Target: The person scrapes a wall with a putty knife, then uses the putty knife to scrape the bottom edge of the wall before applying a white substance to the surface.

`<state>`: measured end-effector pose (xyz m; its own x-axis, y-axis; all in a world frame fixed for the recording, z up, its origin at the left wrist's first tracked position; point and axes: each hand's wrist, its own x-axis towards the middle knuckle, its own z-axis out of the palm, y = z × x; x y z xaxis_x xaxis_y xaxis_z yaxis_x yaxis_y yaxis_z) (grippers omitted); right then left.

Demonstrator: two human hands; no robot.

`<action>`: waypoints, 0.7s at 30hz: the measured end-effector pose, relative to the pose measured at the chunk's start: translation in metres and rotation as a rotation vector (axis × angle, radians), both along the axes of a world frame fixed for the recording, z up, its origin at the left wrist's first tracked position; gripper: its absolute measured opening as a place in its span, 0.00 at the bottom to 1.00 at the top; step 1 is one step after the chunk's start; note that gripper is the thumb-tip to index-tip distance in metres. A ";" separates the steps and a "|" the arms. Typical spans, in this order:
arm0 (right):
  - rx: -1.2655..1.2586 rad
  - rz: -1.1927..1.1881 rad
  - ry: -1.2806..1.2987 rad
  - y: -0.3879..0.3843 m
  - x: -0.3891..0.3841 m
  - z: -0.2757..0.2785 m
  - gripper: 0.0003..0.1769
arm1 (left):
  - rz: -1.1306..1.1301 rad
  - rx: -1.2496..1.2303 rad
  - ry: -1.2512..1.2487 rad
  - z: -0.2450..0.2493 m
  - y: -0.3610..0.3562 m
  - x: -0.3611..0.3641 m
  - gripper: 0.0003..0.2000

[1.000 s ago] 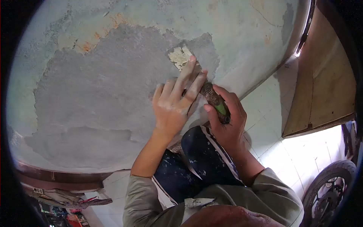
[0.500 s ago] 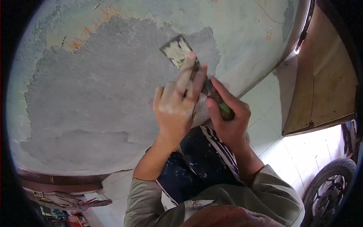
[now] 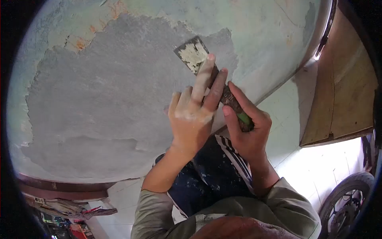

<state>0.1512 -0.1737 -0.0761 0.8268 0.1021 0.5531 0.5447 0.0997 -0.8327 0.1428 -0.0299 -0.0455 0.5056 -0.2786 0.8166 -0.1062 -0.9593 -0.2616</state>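
My right hand (image 3: 251, 129) is closed round the handle of a putty knife (image 3: 234, 104), whose dark grip has a green patch. Its flat blade (image 3: 193, 54) carries pale, dried-looking filler and lies over a grey patch (image 3: 91, 91) on the wall surface. Over the blade's base and neck, my left hand (image 3: 191, 113) rests with two fingers stretched along the tool, whitened by dust. Its other fingers are bent towards the grey surface, their tips partly hidden. The pale green coating (image 3: 262, 44) around the patch has a ragged edge and some orange stains.
At the right hang brown wooden panels (image 3: 338, 87), with a motorcycle wheel (image 3: 346, 203) below them. White floor tiles (image 3: 282, 119) run beneath the wall's edge. Assorted items (image 3: 63, 209) lie at the lower left. My paint-spotted dark trousers (image 3: 211, 179) are close below my hands.
Both hands and the putty knife appear slightly further right and lower in view. The surroundings have also shifted a little, so the camera moved. Each hand's hold looks the same.
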 end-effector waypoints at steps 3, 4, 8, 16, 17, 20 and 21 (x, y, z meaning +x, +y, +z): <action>0.021 0.001 -0.023 0.001 0.000 -0.001 0.23 | 0.007 0.021 -0.017 0.000 -0.001 0.001 0.22; 0.062 0.006 -0.010 0.001 -0.003 -0.001 0.23 | -0.002 0.011 -0.008 -0.001 -0.002 0.001 0.22; -0.053 0.003 0.010 -0.006 -0.002 0.004 0.23 | -0.001 -0.055 0.016 -0.001 -0.006 -0.001 0.21; -0.035 -0.004 -0.055 -0.007 0.003 0.000 0.23 | 0.074 -0.033 0.166 0.011 -0.015 -0.008 0.21; -0.034 -0.004 -0.047 -0.007 0.001 -0.003 0.23 | 0.069 -0.038 0.196 0.013 -0.016 -0.009 0.21; -0.043 -0.014 -0.037 -0.001 -0.001 -0.010 0.23 | 0.069 -0.046 0.203 0.010 -0.016 -0.014 0.20; -0.014 -0.034 -0.115 0.005 0.007 -0.010 0.24 | 0.074 -0.060 0.175 0.009 -0.015 -0.014 0.20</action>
